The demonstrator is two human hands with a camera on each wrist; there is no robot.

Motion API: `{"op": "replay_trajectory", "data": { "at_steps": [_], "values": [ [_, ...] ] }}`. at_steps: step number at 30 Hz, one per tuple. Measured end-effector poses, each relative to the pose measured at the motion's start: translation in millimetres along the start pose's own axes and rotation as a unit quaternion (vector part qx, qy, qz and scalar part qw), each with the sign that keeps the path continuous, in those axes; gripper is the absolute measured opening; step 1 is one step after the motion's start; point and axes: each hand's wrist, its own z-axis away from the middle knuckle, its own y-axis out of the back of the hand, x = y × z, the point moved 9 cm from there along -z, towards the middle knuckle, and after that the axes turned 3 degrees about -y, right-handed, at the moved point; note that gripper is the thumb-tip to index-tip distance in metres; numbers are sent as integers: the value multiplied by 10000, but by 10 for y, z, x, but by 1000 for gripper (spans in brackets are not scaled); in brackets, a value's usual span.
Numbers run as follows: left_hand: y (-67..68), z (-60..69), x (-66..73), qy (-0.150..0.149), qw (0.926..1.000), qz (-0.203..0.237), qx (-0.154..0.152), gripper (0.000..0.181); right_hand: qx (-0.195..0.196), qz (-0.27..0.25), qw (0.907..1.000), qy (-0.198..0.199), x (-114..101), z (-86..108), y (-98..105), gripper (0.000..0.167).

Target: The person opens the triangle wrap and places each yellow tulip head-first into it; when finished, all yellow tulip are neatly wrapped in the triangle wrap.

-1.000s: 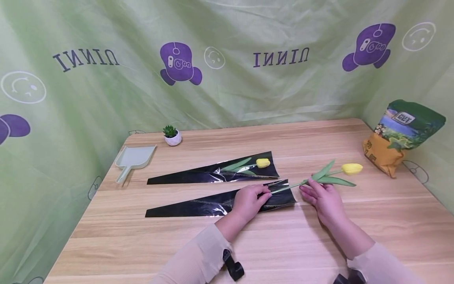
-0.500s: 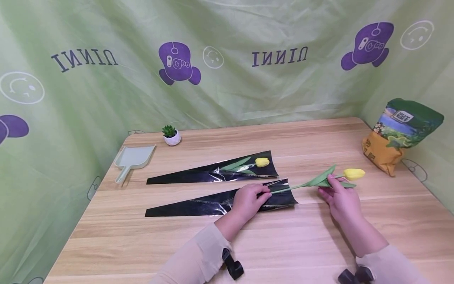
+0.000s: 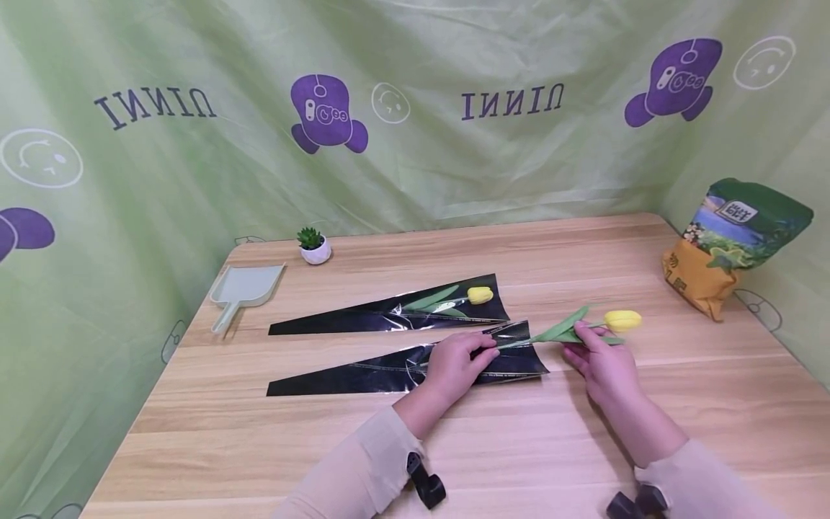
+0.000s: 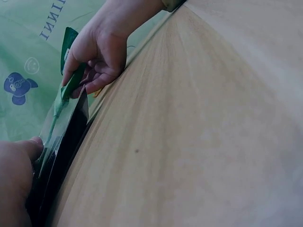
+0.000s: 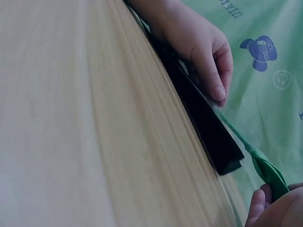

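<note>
A yellow artificial tulip [image 3: 622, 321] with green leaves is held in my right hand [image 3: 606, 364], whose thumb and fingers grip it at the leaves, below the bloom. Its thin stem runs left into a long, tapering black flower sleeve [image 3: 337, 376] with a clear front, lying on the table. My left hand [image 3: 460, 362] pinches this sleeve near its wide mouth, where the stem passes under the fingertips. Whether those fingers also grip the stem is hard to tell. In the right wrist view the stem [image 5: 232, 126] slants from the left fingertips to the right hand.
Behind lies a second black sleeve [image 3: 350, 317] with a yellow tulip [image 3: 480, 295] inside. A pale dustpan [image 3: 245, 288] and a small potted succulent [image 3: 314, 247] stand at the back left. A colourful bag [image 3: 726, 241] stands at the right edge. Green printed cloth [image 3: 421, 173] surrounds the wooden table [image 3: 389, 461].
The right hand first shifted right along the tulip, its grip moving nearer the bloom, then moved back left, sliding the stem further into the sleeve. The left hand stayed nearly still.
</note>
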Motion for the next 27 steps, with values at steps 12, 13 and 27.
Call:
{"op": "replay_trajectory", "data": {
  "at_steps": [12, 13, 27],
  "values": [
    [27, -6, 19, -68, 9998, -53, 178, 17, -422, 325, 9984, -198, 181, 20, -322, 16],
    [29, -6, 21, -73, 9998, -53, 192, 17, -461, 326, 9982, -214, 186, 22, -332, 15],
    [22, 8, -2, -48, 9998, 2, 195, 16, -1271, 400, 9910, 112, 100, 54, -306, 1]
  ]
}}
